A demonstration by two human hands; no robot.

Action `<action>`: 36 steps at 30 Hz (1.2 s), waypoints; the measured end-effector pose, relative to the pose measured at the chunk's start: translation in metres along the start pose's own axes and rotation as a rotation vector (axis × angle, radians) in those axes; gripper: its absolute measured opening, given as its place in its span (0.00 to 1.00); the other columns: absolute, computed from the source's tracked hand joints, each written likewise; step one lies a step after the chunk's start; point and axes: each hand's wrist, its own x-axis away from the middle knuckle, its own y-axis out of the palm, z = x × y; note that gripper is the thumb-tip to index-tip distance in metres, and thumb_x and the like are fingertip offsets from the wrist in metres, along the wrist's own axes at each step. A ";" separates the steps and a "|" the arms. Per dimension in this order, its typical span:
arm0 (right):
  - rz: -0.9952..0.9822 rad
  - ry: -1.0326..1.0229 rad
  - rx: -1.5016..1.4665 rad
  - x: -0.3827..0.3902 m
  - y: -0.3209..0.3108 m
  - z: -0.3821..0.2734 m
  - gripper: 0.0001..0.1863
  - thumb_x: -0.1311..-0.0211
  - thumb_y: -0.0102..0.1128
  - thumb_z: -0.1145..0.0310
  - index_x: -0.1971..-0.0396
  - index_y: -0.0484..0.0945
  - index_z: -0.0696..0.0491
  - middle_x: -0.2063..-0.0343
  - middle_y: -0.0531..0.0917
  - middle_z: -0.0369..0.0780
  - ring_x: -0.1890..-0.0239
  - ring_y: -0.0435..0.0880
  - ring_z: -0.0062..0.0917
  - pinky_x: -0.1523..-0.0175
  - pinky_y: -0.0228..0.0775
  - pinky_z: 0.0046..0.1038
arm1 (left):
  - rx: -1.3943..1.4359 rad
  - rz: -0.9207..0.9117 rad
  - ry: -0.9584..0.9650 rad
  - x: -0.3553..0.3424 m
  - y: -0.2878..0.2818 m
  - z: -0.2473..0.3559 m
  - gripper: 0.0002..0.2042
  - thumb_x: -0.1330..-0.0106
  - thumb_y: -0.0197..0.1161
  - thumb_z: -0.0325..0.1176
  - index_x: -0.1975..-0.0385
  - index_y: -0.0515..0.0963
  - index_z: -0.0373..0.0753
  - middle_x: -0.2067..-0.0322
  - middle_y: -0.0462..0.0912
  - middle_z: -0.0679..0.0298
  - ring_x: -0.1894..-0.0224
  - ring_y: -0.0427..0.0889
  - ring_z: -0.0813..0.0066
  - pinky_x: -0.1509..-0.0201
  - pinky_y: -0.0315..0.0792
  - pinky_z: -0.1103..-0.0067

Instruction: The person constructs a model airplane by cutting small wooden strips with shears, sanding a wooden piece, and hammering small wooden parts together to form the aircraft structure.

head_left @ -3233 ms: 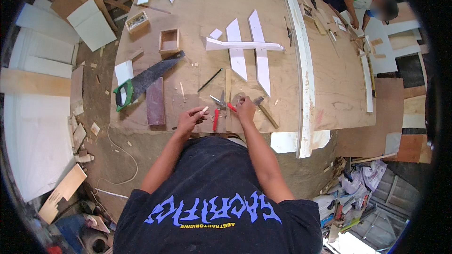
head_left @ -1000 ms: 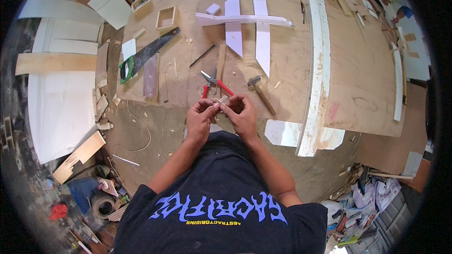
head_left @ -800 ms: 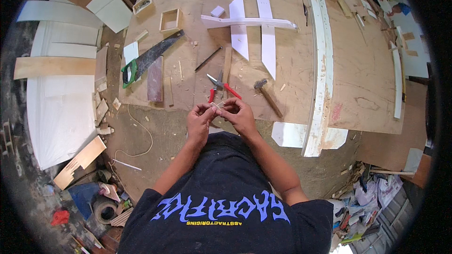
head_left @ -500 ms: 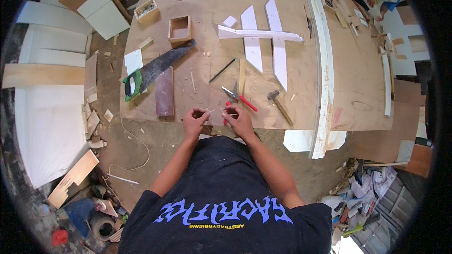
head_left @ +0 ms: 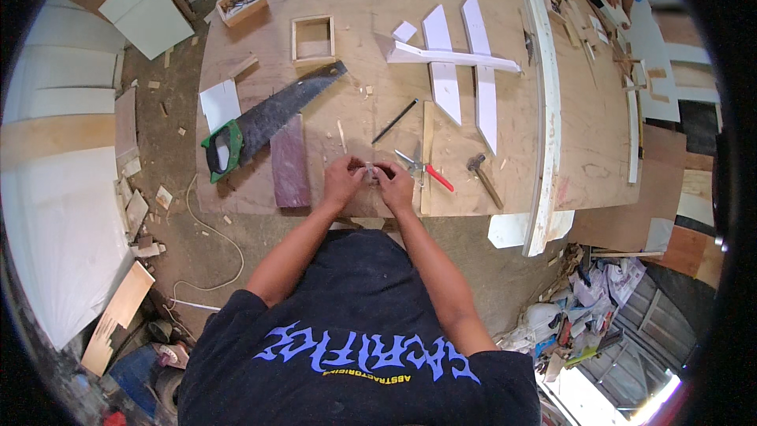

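Over the front edge of the worktable, my left hand [head_left: 342,183] and my right hand [head_left: 396,188] meet, fingertips pinched together. Between them is a small pale piece [head_left: 368,171], too small and covered to name. Just right of my right hand lies a cutting tool with red handles [head_left: 434,173], and past it a hammer [head_left: 484,179] with a wooden handle. To the left rest a reddish-brown block [head_left: 290,166] and a green-handled handsaw [head_left: 276,116]. A dark pencil-like stick [head_left: 395,121] lies beyond my hands.
White slats joined crosswise [head_left: 457,58] lie farther back on the wooden worktable [head_left: 359,28]. An open wooden frame box [head_left: 313,41] and a box of small hardware [head_left: 242,3] stand back left. One long white beam [head_left: 544,110] crosses the table at right. Another person's arm shows far right.
My hands have come together and the small pale piece between them is now mostly covered. The view has shifted, so the table things appear moved slightly.
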 end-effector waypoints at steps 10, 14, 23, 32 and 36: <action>0.175 -0.180 0.202 -0.013 0.006 -0.012 0.08 0.39 0.71 0.70 0.61 0.89 0.53 0.65 0.90 0.45 0.62 0.89 0.38 0.55 0.80 0.34 | -0.070 0.104 0.208 -0.015 0.005 0.011 0.05 0.39 0.69 0.26 0.66 0.84 0.36 0.66 0.85 0.52 0.60 0.84 0.48 0.54 0.78 0.60; 0.191 -0.245 0.255 -0.015 0.009 -0.007 0.07 0.40 0.72 0.70 0.62 0.89 0.54 0.62 0.88 0.46 0.60 0.88 0.39 0.54 0.80 0.35 | -0.063 0.087 0.251 -0.018 0.002 0.012 0.04 0.39 0.68 0.26 0.66 0.82 0.37 0.66 0.83 0.52 0.60 0.84 0.47 0.56 0.77 0.60; 0.209 -0.248 0.244 0.000 -0.009 -0.003 0.10 0.37 0.71 0.69 0.57 0.87 0.54 0.60 0.86 0.46 0.64 0.89 0.33 0.57 0.82 0.31 | -0.005 0.055 0.175 -0.012 0.003 0.004 0.04 0.39 0.70 0.27 0.66 0.84 0.36 0.67 0.84 0.52 0.63 0.85 0.50 0.58 0.78 0.63; 0.483 -0.123 0.214 0.027 -0.099 0.045 0.13 0.36 0.67 0.71 0.51 0.85 0.54 0.58 0.87 0.45 0.58 0.88 0.35 0.51 0.80 0.33 | 0.000 0.063 0.115 0.019 -0.018 0.017 0.08 0.37 0.73 0.33 0.62 0.87 0.37 0.67 0.88 0.57 0.68 0.87 0.66 0.61 0.80 0.72; 0.652 -0.209 0.623 0.018 -0.160 0.068 0.25 0.40 0.67 0.73 0.41 0.81 0.48 0.50 0.84 0.43 0.44 0.81 0.39 0.36 0.68 0.41 | 0.033 -0.051 0.072 0.031 0.000 0.025 0.13 0.37 0.75 0.39 0.59 0.87 0.37 0.66 0.90 0.60 0.66 0.88 0.73 0.60 0.81 0.75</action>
